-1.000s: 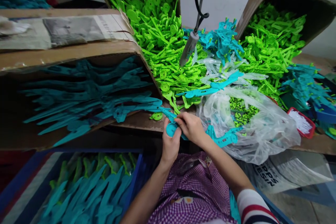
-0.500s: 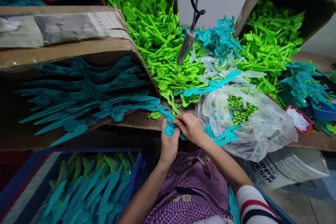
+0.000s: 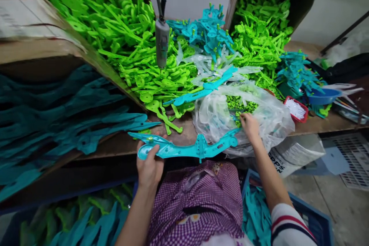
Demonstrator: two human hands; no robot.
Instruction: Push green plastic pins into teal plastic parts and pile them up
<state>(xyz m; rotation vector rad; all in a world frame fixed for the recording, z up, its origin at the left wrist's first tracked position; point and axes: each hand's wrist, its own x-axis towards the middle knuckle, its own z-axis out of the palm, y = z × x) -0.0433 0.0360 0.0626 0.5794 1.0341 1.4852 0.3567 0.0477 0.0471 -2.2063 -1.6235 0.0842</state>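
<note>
My left hand (image 3: 150,163) grips one end of a long teal plastic bow-shaped part (image 3: 184,151), thumb on top near its round disc. The part spans to the right in front of my apron, with a ribbed upright block at its middle. A small yellow-green piece (image 3: 149,138) sits on its left end. My right hand (image 3: 249,126) is at the clear plastic bag (image 3: 271,117), fingertips pinched among small green plastic pieces (image 3: 238,103). A piece seems to be between the fingers, though they partly hide it. Another teal bow-shaped part (image 3: 206,89) lies behind the bag.
Green plastic parts (image 3: 135,54) heap at the back. A grey electric screwdriver (image 3: 162,42) hangs above them. Teal parts (image 3: 95,111) fill the left carton. At right are a red tray (image 3: 296,109) with white pieces and a blue bowl (image 3: 324,95). Below stands a blue crate (image 3: 311,209).
My hands have parted. The right hand has moved from the teal part to the green pieces in the bag; the left keeps the part, now turned crosswise. The view has shifted right.
</note>
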